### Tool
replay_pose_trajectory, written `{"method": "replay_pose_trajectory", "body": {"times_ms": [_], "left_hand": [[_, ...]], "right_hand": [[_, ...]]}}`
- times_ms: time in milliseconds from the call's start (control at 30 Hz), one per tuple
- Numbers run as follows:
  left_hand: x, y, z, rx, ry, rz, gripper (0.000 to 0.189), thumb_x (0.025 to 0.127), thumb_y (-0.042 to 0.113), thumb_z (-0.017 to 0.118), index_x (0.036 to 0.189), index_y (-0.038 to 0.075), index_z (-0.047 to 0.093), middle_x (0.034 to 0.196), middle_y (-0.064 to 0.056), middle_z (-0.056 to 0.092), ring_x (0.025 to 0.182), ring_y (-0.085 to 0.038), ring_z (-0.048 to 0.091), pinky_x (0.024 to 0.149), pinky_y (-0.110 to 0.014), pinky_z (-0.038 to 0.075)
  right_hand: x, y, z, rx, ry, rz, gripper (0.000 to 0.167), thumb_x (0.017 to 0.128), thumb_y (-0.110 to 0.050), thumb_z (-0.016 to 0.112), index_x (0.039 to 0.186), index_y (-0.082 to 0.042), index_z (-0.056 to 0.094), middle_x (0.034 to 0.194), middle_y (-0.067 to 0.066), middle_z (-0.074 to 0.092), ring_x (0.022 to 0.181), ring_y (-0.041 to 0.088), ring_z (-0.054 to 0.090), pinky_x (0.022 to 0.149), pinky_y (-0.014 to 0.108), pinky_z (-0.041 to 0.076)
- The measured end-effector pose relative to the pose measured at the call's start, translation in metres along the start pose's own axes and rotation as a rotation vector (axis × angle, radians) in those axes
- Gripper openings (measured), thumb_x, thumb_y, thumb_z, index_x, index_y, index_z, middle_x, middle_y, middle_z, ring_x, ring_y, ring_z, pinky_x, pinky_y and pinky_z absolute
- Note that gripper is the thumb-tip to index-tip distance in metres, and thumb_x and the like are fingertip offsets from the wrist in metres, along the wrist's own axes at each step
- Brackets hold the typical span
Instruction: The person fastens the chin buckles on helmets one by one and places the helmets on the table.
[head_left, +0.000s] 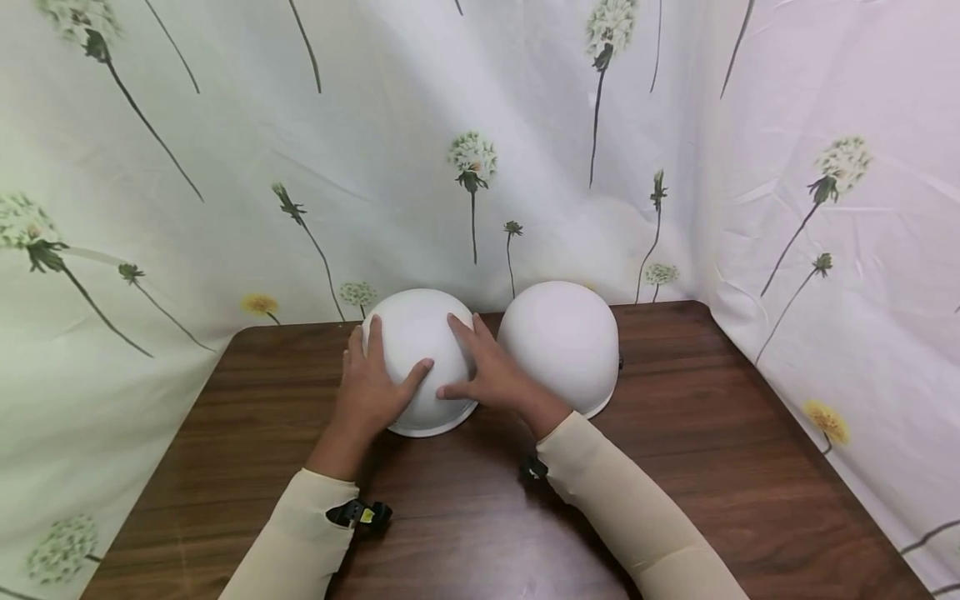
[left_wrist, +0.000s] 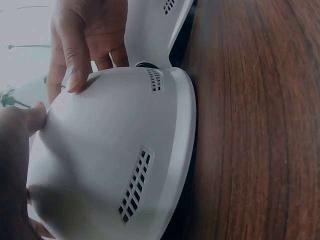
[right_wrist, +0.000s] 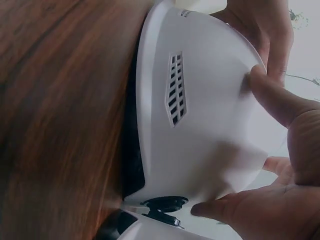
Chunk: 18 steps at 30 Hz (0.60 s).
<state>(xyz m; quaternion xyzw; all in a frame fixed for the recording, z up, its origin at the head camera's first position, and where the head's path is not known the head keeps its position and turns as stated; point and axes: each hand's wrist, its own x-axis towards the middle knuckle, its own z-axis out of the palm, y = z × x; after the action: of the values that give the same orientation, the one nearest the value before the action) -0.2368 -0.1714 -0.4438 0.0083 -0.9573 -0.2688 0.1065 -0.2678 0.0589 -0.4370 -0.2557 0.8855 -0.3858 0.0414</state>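
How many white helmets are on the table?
2: the left helmet is between the left hand and right hand; the right helmet sits beside it, partly behind the right forearm.

the helmets (head_left: 416,325) look like smooth plastic, the table (head_left: 465,517) lightly glossy wood, the backdrop (head_left: 382,125) creased cloth.

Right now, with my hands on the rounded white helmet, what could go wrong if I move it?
The rounded white vented helmet might slip, since your left hand and right hand are on its curved shell. Shifted sideways, it could knock the second rounded white helmet close beside it, or the round black fitting between them might catch. Pushed back, it could overrun the nearby far edge of the brown wood-grain table.
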Motion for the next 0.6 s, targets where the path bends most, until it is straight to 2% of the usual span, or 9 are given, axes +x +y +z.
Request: {"method": "replay_pose_trajectory", "body": {"times_ms": [233, 600], "left_hand": [[0.0, 0.003, 0.003, -0.031, 0.001, -0.032, 0.129, 0.091, 0.074, 0.073, 0.177, 0.013, -0.003, 0.179, -0.028, 0.005, 0.15, -0.066, 0.039, 0.114, -0.078, 0.045], [0.0, 0.003, 0.0, -0.033, 0.004, -0.063, 0.125, 0.093, 0.071, 0.071, 0.177, 0.013, -0.002, 0.179, -0.027, 0.006, 0.148, -0.067, 0.039, 0.109, -0.08, 0.046]], "right_hand": [[-0.002, -0.005, 0.005, 0.019, -0.002, 0.026, 0.127, 0.086, -0.042, 0.095, 0.177, -0.037, 0.006, 0.184, 0.02, -0.009, 0.169, 0.045, 0.018, 0.13, 0.06, 0.035], [-0.002, -0.01, 0.013, -0.038, 0.029, 0.034, 0.127, 0.088, -0.041, 0.093, 0.177, -0.037, 0.003, 0.185, 0.017, -0.011, 0.167, 0.044, 0.026, 0.127, 0.06, 0.041]]}}
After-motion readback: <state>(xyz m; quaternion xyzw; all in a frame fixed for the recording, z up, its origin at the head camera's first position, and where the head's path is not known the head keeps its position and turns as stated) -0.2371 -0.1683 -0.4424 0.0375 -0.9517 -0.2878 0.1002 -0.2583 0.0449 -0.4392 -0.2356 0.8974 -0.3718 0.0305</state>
